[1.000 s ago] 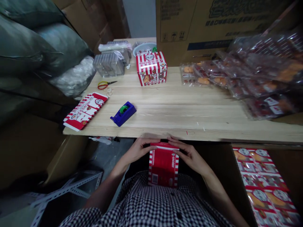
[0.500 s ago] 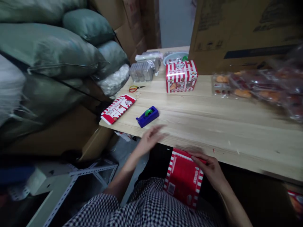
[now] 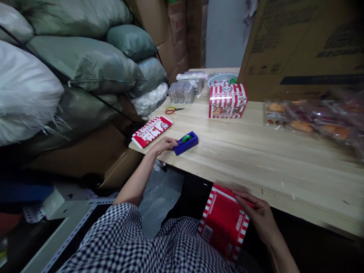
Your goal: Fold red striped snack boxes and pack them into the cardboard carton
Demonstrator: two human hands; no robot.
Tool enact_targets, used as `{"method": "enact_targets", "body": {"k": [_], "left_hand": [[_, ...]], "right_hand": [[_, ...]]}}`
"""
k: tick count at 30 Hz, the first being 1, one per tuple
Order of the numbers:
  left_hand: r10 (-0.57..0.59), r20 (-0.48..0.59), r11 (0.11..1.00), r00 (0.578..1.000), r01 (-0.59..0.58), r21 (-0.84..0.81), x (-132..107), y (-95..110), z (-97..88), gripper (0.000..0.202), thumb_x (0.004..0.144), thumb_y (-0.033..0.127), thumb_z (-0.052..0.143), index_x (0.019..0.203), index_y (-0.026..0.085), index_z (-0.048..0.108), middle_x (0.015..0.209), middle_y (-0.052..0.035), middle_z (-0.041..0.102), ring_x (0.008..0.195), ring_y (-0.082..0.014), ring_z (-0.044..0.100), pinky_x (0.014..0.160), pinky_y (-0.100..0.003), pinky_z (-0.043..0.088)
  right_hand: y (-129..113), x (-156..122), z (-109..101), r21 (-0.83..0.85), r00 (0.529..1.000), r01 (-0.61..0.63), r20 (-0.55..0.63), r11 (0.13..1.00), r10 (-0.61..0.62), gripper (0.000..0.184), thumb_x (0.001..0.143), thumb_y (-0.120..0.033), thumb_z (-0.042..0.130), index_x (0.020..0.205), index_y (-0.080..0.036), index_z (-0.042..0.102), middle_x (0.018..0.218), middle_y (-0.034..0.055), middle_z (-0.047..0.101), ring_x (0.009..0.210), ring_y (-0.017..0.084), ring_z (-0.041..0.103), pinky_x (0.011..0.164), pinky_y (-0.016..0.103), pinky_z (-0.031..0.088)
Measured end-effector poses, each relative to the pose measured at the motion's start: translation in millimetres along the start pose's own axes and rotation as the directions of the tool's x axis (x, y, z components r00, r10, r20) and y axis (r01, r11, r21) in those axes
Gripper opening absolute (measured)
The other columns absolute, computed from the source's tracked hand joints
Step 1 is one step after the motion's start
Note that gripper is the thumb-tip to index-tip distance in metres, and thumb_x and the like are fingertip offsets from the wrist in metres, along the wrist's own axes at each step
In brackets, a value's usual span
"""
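My right hand [image 3: 260,215] grips the top edge of a red and white striped carton [image 3: 223,222] that rests on my lap below the table edge. My left hand [image 3: 164,144] reaches out to the blue tape dispenser [image 3: 186,142] with a green roll, near the table's front left corner. Its fingers curl against the dispenser's near end. A flattened striped carton [image 3: 151,131] lies just left of that hand.
An assembled striped carton [image 3: 227,100] stands further back on the wooden table [image 3: 256,151]. Red-handled scissors [image 3: 173,110], clear plastic trays [image 3: 182,92] and a bowl [image 3: 220,79] sit at the back. Wrapped snack packs [image 3: 313,119] lie right, a big cardboard box [image 3: 301,49] behind, and stacked sacks [image 3: 85,68] left.
My left hand has let go of the carton and moved forward and left onto the tape dispenser. The view has swung left. My right hand keeps holding the carton.
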State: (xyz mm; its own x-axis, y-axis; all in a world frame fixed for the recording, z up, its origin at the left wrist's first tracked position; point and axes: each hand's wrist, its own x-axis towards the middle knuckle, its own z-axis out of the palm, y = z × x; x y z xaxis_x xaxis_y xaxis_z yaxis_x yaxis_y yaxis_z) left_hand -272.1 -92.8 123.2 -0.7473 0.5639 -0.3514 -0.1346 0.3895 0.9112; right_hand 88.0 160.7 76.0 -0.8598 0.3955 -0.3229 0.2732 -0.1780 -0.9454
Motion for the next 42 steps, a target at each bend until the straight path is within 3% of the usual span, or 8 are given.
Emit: {"method": "enact_targets", "body": {"k": [13, 19, 22, 29, 32, 35, 37, 42], "left_hand": [[0.083, -0.224, 0.961, 0.971, -0.138, -0.241, -18, -54, 5.5, 0.038, 0.059, 0.044, 0.084, 0.067, 0.01, 0.067, 0.119, -0.0173, 0.071, 0.096, -0.0226, 0.068, 0.091, -0.038, 0.053], [0.129, -0.443, 0.971, 0.887, -0.204, -0.125, -31, -57, 17.0, 0.033, 0.063, 0.042, 0.082, 0.074, 0.013, 0.073, 0.093, -0.0107, 0.075, 0.085, -0.0197, 0.066, 0.085, -0.032, 0.052], [0.183, -0.481, 0.961, 0.858, -0.26, -0.098, -56, -35, 46.0, 0.029, 0.074, 0.042, 0.077, 0.085, 0.015, 0.075, 0.078, -0.0042, 0.072, 0.075, -0.0163, 0.064, 0.081, -0.029, 0.051], [0.309, -0.263, 0.869, 0.914, -0.384, -0.313, -127, 55, 165.2, 0.018, 0.083, 0.031, 0.074, 0.094, 0.017, 0.079, 0.076, -0.002, 0.071, 0.063, -0.0106, 0.064, 0.066, -0.022, 0.052], [0.319, -0.119, 0.812, 0.94, -0.336, -0.477, -131, 77, 200.7, 0.032, 0.083, 0.028, 0.075, 0.114, 0.018, 0.074, 0.075, -0.0011, 0.071, 0.061, -0.0095, 0.064, 0.065, -0.022, 0.053], [0.284, -0.025, 0.768, 0.959, -0.243, -0.593, -124, 80, 217.9, 0.078, 0.082, 0.026, 0.077, 0.151, 0.025, 0.04, 0.074, 0.0016, 0.071, 0.061, -0.0099, 0.064, 0.066, -0.023, 0.054], [0.256, -0.032, 0.764, 0.966, -0.223, -0.605, -119, 78, 222.5, 0.093, 0.081, 0.026, 0.078, 0.156, 0.024, 0.025, 0.073, 0.0021, 0.071, 0.062, -0.0105, 0.065, 0.066, -0.023, 0.054], [0.196, -0.042, 0.789, 0.98, -0.183, -0.586, -114, 72, 222.3, 0.095, 0.079, 0.029, 0.081, 0.155, 0.021, 0.024, 0.071, 0.0006, 0.071, 0.06, -0.0115, 0.066, 0.064, -0.022, 0.053]], "right_hand": [[-4, 12, 2, -0.1, 0.999, 0.046, 0.031, 0.994, -0.043, 0.031, 0.078, -0.048, 0.077, 0.102, -0.029, 0.081, 0.116, 0.009, 0.076, 0.116, 0.036, 0.066, 0.109, 0.053, 0.045], [-44, -3, 3, -0.124, 0.935, 0.239, -0.237, 0.963, -0.262, 0.023, 0.082, -0.038, 0.077, 0.102, -0.028, 0.079, 0.117, 0.0073, 0.075, 0.115, 0.032, 0.066, 0.11, 0.052, 0.045], [-71, -15, 17, -0.236, 0.805, 0.423, -0.346, 0.875, -0.482, 0.015, 0.085, -0.03, 0.074, 0.099, -0.027, 0.079, 0.115, 0.0078, 0.075, 0.11, 0.029, 0.069, 0.105, 0.05, 0.049], [-86, -2, 40, -0.514, 0.507, 0.681, -0.183, 0.521, -0.842, 0.033, 0.088, -0.007, 0.067, 0.113, -0.028, 0.074, 0.123, 0.007, 0.072, 0.107, 0.025, 0.07, 0.092, 0.044, 0.058], [-77, 7, 37, -0.503, 0.511, 0.708, -0.12, 0.496, -0.851, 0.039, 0.09, -0.007, 0.065, 0.122, -0.03, 0.069, 0.124, 0.0071, 0.071, 0.11, 0.024, 0.07, 0.093, 0.043, 0.058], [-69, 9, 36, -0.492, 0.55, 0.668, -0.181, 0.559, -0.816, 0.056, 0.089, -0.011, 0.068, 0.139, -0.031, 0.054, 0.124, 0.0073, 0.071, 0.113, 0.024, 0.069, 0.096, 0.045, 0.058], [-66, 8, 36, -0.472, 0.559, 0.663, -0.204, 0.581, -0.804, 0.065, 0.089, -0.012, 0.069, 0.146, -0.033, 0.045, 0.126, 0.0071, 0.071, 0.114, 0.024, 0.069, 0.098, 0.047, 0.057], [-73, 8, 30, -0.512, 0.561, 0.709, -0.009, 0.486, -0.828, 0.06, 0.093, -0.006, 0.06, 0.144, -0.037, 0.051, 0.133, 0.0056, 0.065, 0.123, 0.023, 0.063, 0.104, 0.047, 0.054]]}}
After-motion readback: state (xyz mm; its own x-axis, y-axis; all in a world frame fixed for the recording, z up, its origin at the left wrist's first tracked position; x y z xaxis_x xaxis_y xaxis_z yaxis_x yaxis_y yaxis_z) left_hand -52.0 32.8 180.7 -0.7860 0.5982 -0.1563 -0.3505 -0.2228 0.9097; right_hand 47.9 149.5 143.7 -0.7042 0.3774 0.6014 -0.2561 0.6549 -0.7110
